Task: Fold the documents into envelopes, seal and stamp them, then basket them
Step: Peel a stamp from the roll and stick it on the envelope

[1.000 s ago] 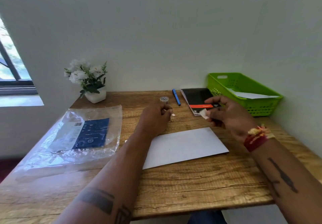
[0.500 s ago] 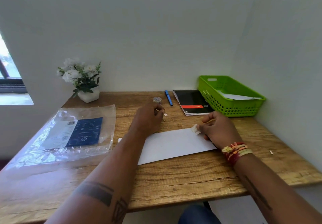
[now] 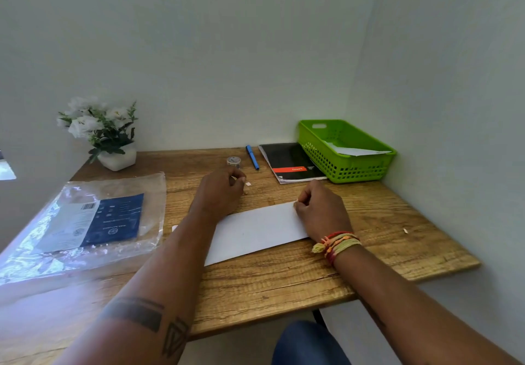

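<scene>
right hand (image 3: 321, 211) pressing envelope (image 3: 255, 231), green basket (image 3: 355, 165)
</scene>
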The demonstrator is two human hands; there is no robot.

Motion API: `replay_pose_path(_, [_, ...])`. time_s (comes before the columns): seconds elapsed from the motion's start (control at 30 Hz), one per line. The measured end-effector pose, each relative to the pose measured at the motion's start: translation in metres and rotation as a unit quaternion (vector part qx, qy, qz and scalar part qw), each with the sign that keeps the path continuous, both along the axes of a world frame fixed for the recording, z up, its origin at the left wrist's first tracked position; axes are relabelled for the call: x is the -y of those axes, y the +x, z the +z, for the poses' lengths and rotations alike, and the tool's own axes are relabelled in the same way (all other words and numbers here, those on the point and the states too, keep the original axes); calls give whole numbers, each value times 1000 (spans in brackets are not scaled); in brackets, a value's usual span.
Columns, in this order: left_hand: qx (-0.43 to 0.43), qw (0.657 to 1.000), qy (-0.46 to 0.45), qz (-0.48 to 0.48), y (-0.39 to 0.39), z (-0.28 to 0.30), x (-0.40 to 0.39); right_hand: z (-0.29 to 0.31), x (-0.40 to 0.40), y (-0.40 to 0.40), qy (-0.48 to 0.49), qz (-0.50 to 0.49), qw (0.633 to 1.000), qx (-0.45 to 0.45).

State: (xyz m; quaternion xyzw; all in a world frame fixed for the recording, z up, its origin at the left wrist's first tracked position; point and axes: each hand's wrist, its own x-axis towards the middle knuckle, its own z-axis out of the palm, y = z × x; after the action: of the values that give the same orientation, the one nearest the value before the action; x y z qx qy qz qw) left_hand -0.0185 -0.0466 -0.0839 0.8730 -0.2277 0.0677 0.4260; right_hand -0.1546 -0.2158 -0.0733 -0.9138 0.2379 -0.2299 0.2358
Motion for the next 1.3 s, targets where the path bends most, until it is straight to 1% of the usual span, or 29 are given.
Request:
replay_pose_path(0.1, [0,1000,1,2,0,-1,-1,0,-2,0,-31,4,999,-7])
replay_pose_path(0.3, [-5,1000,3,1,-2,1,-1,-2,1,1,-13,4,1000,-9])
replay_pose_path(0.47, [-7,1000,7,0,-3,2,-1,-5,2,6,-28,3,999,-23])
replay_pose_path(0.6, [-7,1000,6,1,-5,3,-1,-10,12,9,-33,-44,997,-55])
replay_pose_path(0.67, [-5,1000,6,3,-5,3,-1,-10,18,7,-22,-58,996,-69])
replay_pose_path(0.83, [7,1000,22,3,-8,4,0,1,30,10,35,-40,991,-120])
replay_pose_path(0.9, [15,999,29,7,-8,3,0,2,31,13,24,-38,990,-136])
replay_pose_path(1.03, [27,999,38,11,-8,3,1,-3,25,17,-50,-45,984,-163])
replay_pose_path(1.17, [37,998,56,3,-9,4,2,8,34,21,-27,-21,979,-203])
replay_pose_path(1.23, [49,997,65,-1,-10,3,2,8,35,20,-25,-20,980,-197])
replay_pose_path(1.3, [56,996,63,-4,-10,2,1,3,32,17,-54,-31,982,-178])
